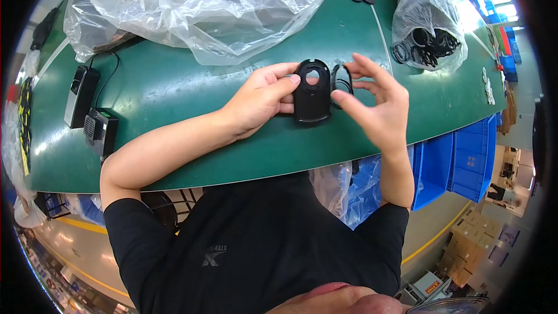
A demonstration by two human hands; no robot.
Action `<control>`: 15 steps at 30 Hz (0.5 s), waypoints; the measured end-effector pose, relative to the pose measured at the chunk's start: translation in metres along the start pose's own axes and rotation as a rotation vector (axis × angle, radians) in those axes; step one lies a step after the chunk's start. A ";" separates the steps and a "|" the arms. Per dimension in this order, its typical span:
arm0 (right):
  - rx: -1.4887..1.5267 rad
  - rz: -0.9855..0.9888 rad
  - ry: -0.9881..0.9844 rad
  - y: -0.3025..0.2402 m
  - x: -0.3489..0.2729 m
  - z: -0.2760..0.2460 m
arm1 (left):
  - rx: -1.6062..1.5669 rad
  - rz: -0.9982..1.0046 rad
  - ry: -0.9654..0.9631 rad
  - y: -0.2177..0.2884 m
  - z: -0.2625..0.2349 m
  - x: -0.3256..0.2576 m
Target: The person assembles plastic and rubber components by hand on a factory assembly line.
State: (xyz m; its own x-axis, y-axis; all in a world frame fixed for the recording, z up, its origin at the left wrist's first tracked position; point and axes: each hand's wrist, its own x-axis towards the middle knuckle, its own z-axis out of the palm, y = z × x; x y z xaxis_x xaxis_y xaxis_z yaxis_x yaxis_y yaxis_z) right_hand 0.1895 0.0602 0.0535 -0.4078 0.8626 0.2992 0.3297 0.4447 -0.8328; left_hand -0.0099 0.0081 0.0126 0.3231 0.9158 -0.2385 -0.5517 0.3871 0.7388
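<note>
Centre of the frame: your left hand (264,96) grips the black cover (312,108) by its left side; your right hand (379,100) holds the thin ring (333,79) just beside it, thumb and fingers curved around it. So light a hold could let the ring slip; uneven pressure could bend it. The green table (261,151) bears clear bags (232,29) along the top; bins (474,157) and cartons (468,238) stand lower right.

Plain black housing (312,104) in the left hand (261,94); black ring (333,84) in the right hand (382,106). Green tabletop (244,157) beneath both, a white line (377,20) crossing it beyond the right hand; blue crates (474,154) farther right.
</note>
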 end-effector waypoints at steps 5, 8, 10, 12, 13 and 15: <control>-0.230 -0.273 0.023 -0.008 0.002 0.027 | -0.004 0.015 -0.067 0.000 -0.004 -0.001; -0.292 -0.317 0.022 -0.006 0.000 0.034 | -0.023 0.014 -0.090 -0.001 -0.005 -0.002; -0.366 -0.351 0.014 -0.005 0.000 0.035 | -0.018 0.014 -0.084 -0.001 -0.006 -0.002; -0.398 -0.347 0.045 -0.004 0.002 0.035 | -0.012 0.014 -0.080 -0.001 -0.007 -0.002; -0.398 -0.347 0.043 -0.004 0.001 0.036 | -0.006 0.016 -0.087 -0.001 -0.008 -0.002; -0.369 -0.340 0.026 -0.004 0.000 0.036 | 0.001 0.016 -0.098 -0.002 -0.008 -0.001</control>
State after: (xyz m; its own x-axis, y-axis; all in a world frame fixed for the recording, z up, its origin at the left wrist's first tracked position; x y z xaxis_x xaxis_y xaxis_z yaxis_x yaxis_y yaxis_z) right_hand 0.1572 0.0498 0.0404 -0.5243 0.6577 0.5408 0.4627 0.7533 -0.4675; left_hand -0.0157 0.0074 0.0063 0.3880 0.9069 -0.1640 -0.5565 0.3724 0.7427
